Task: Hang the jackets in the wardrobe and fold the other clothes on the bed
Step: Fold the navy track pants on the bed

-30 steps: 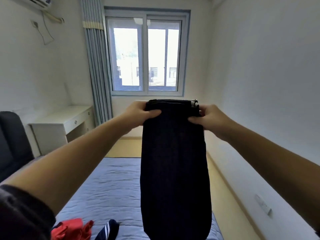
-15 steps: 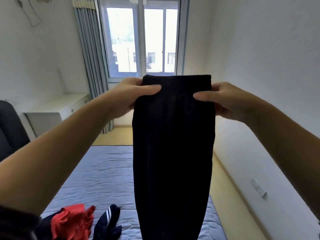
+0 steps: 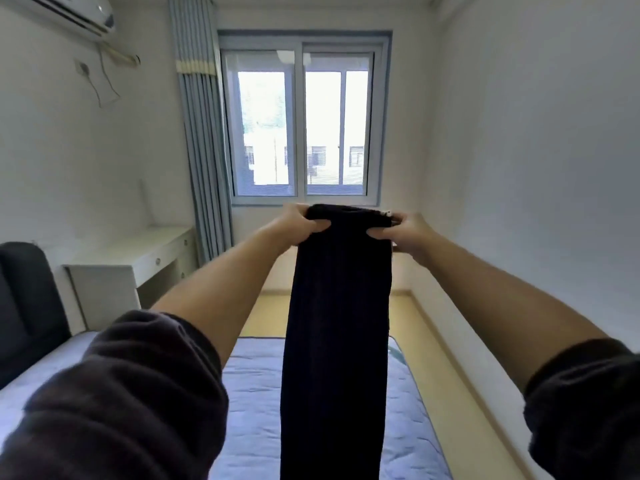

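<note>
Centre frame: we note both arms stretched forward. Left hand (image 3: 298,225) grips the top left corner of the dark trousers (image 3: 337,341), fingers curled behind the edge, thumb in front. Right hand (image 3: 405,233) pinches the top right corner the same way. Trousers hang straight down, doubled lengthwise, over the bed (image 3: 249,393). Their lower end leaves the frame's bottom edge, so we cannot tell if it touches. We log a window (image 3: 301,133) behind, a curtain (image 3: 204,150) left of it, a white tabletop (image 3: 138,249) mid left and an air conditioner (image 3: 69,12) upper left.
</note>
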Motion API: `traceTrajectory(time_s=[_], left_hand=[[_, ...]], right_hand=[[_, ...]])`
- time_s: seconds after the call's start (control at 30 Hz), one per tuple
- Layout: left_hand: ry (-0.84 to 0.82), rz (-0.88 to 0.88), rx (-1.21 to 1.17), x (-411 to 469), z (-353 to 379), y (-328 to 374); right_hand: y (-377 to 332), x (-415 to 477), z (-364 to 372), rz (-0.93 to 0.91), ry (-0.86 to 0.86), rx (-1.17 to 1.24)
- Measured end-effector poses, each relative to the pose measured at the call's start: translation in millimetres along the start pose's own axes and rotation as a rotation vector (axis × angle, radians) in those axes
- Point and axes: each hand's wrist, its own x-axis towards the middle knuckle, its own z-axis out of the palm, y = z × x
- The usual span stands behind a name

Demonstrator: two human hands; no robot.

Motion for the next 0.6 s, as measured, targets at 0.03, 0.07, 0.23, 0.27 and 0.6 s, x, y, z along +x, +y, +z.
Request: traceTrajectory(time_s=[0.03,0.07,0.23,0.27,0.6], left_hand=[[0.055,0.053,-0.011,10.0,-10.6,16.5],[0.099,0.102,-0.022,16.7,-20.7,32.9],[0.192,0.246,-0.016,22.0,-50.9,79.9],[0.194,0.257,-0.027,17.8,-51.0,80.4],[-0.047,0.081,-0.173,-63.9,55.5,-88.3]], right_hand=[[-20.0,8.4,-4.6,-0.061,0.046,-0.010],[-39.0,14.5,-9.5,-0.115,0.080,-0.023],[-97.0,17.3,-27.4,-0.272,0.156,-0.057],[-98.9,14.0,-28.0,-0.281,0.154,-0.061],[85.6,-85.7,25.3,-0.028,0.060,0.065]])
